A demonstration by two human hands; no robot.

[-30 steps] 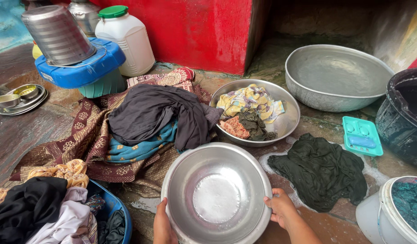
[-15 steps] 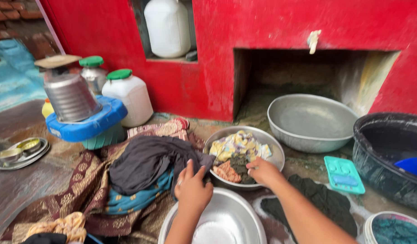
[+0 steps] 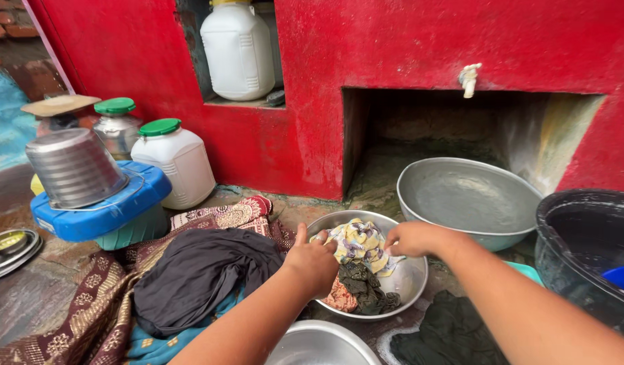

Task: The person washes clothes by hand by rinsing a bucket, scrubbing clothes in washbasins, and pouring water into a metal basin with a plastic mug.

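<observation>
Steel, ribbed and upended, a pot [image 3: 74,167] sat on a blue tub [image 3: 105,206] at the left edge of the frame, with steel plates [image 3: 11,247] cut off at the border below it. Just right of them stood two green-capped containers, a steel can [image 3: 117,128] and a white jug [image 3: 173,162]; another white jug [image 3: 237,47] filled the wall niche at upper centre, its top cropped. No label could be made out on any of them.

At lower left a dark cloth [image 3: 203,277] lay heaped on a maroon patterned cloth [image 3: 217,217], both running out of the bottom of the frame.

In the centre, the left hand [image 3: 314,261] was closed with its thumb up at the near rim of a steel bowl [image 3: 410,280]; whether it gripped anything could not be told. The right hand [image 3: 410,238] pinched the yellow flowered cloth [image 3: 358,242] at its right edge, inside the bowl, above a dark green rag [image 3: 366,287] and an orange one [image 3: 339,297].

A second steel bowl [image 3: 322,345] showed only its rim at the bottom centre. Right of the hands a wide grey basin [image 3: 464,199] stood under a white tap [image 3: 469,78], with bare wet floor in the recess behind it. A black tub [image 3: 586,250] was cropped at the right edge, and the forearm hid most of a dark garment [image 3: 440,334].
</observation>
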